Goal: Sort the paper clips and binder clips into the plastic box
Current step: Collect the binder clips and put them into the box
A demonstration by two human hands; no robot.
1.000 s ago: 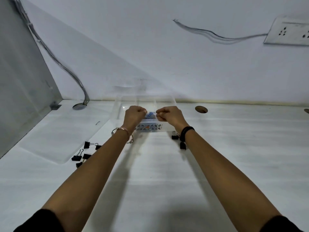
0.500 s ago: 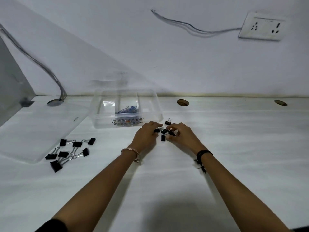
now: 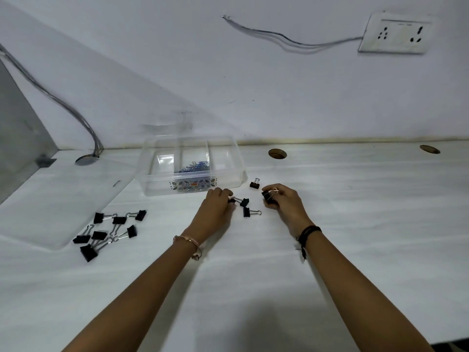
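On the white desk, the clear plastic box sits near the wall with blue paper clips in its middle compartment. Our left hand pinches one binder clip. Our right hand closes on several binder clips; two loose clips lie between the hands.

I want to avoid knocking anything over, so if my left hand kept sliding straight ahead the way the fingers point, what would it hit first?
Probably the loose binder clip just past the left hand, up and to the right of its fingertips. The plastic box sits further back and left, seemingly off that line, though depth is hard to judge.
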